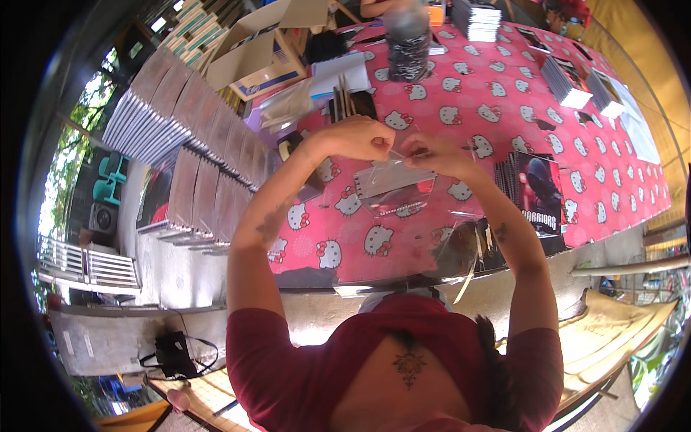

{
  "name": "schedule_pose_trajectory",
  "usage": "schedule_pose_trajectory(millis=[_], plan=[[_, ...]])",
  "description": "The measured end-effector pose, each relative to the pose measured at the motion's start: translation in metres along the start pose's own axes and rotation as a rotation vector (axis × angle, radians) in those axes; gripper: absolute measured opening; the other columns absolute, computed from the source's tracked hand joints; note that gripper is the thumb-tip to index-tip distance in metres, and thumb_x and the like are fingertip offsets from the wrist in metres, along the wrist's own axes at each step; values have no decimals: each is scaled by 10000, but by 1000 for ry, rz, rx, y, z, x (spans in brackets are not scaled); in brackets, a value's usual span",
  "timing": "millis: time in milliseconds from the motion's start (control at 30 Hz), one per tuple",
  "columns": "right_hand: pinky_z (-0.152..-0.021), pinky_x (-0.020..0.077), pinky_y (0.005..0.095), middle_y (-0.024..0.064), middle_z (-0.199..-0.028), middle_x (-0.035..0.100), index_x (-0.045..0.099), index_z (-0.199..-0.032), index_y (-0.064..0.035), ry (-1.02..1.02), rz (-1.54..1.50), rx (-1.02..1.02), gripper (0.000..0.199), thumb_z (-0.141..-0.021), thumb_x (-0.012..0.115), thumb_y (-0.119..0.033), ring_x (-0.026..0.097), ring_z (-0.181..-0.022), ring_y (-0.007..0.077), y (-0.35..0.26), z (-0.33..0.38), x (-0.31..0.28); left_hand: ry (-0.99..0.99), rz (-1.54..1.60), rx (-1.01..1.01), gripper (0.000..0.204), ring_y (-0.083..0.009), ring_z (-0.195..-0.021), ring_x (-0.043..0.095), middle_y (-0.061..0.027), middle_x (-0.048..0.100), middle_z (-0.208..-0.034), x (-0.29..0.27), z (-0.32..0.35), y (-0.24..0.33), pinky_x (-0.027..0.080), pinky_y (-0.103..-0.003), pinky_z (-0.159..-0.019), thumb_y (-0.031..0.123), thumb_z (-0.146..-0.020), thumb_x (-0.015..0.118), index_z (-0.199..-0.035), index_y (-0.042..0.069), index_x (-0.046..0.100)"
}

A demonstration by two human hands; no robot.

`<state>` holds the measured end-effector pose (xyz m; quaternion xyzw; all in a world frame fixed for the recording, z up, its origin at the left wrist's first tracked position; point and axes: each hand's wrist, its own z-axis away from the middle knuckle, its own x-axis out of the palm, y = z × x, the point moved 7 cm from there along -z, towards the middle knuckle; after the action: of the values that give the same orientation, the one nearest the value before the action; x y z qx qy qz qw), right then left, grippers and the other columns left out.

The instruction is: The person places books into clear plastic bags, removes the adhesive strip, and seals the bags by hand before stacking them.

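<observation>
Above the pink patterned tabletop [353,252], my left hand [367,139] is closed in a pinch, with its wrist bent inward. My right hand [437,156] faces it a short way off, fingers also pinched. Thin clear plastic [395,154] stretches between the two hands, both gripping it. Just below them lies a spiral-bound notebook [392,189] with a pale upper part and a dark, reddish lower part. It looks glossy, as if covered by the plastic; how far the plastic reaches cannot be made out.
Tall stacks of notebooks [183,108] stand on the left. A pile of dark-covered notebooks [538,189] lies right of my right forearm. Farther back are an open cardboard box [263,68], a black plastic-wrapped cylinder [407,47] and more notebook stacks [566,83]. Another person's arm [381,7] shows at the far edge.
</observation>
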<state>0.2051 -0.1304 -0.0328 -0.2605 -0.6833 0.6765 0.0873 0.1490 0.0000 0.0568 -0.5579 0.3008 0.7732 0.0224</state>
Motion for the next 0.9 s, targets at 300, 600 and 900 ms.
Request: schedule_pose_trajectory(millis=[300, 600, 900], plan=[[-868, 475, 339, 93, -1054, 658, 557, -1219, -40, 20, 62, 15, 416, -890, 738, -218, 605, -1012, 181, 9, 5, -1, -81, 1321, -378, 276, -99, -1010, 587, -49, 632, -1128, 160, -25, -132, 500, -296, -881, 214, -958, 640, -1172, 41, 672], [-893, 499, 335, 81, -1034, 656, 577, -1173, -45, 28, -8, 43, 387, -857, 771, -154, 622, -1006, 169, 9, 2, 1, 695, 865, -284, 355, -100, -897, 618, -4, 670, -931, 28, 47, -48, 496, -254, -787, 191, -941, 690, -1255, 51, 604], [-881, 467, 320, 43, -1117, 625, 562, -1230, -85, -78, 98, 31, 362, -929, 705, -226, 581, -1065, 151, 2, 2, 0, 413, 1432, -292, 376, -156, -959, 649, -85, 647, -1049, 126, 11, -100, 539, -309, -799, 108, -877, 684, -1226, 29, 570]])
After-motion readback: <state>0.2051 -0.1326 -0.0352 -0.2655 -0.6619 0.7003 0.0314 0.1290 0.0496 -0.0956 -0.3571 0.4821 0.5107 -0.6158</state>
